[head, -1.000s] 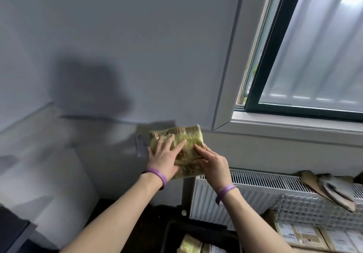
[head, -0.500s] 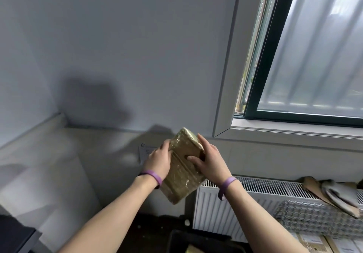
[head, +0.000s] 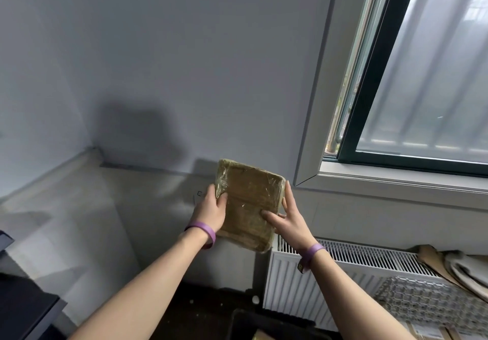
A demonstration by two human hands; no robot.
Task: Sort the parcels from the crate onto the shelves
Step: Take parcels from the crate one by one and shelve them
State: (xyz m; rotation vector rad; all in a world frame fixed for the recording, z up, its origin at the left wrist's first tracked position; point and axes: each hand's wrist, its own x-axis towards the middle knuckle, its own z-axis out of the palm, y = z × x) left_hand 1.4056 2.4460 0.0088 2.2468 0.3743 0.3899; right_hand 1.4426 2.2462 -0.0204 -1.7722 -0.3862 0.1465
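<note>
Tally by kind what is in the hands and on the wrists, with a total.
Plastic-wrapped brown parcel, held between left hand and right hand: 1
Purple wristbands, left wristband and right wristband: 2
Total: 3

Floor (head: 211, 310): dark surface along the bottom edge, below the wall; small pale specks scattered on it.
Crate (head: 266, 325): dark, open-topped, at the bottom edge on the floor; only its far rim and part of the inside show.
Radiator top (head: 369, 256): white slatted grille under the window sill; carries brown paper (head: 433, 261) and a pale folded cloth (head: 467, 268) at its right end.
Wire mesh shelf (head: 427, 305): in front of the radiator at lower right; labelled parcels (head: 433, 334) lie beneath it.
</note>
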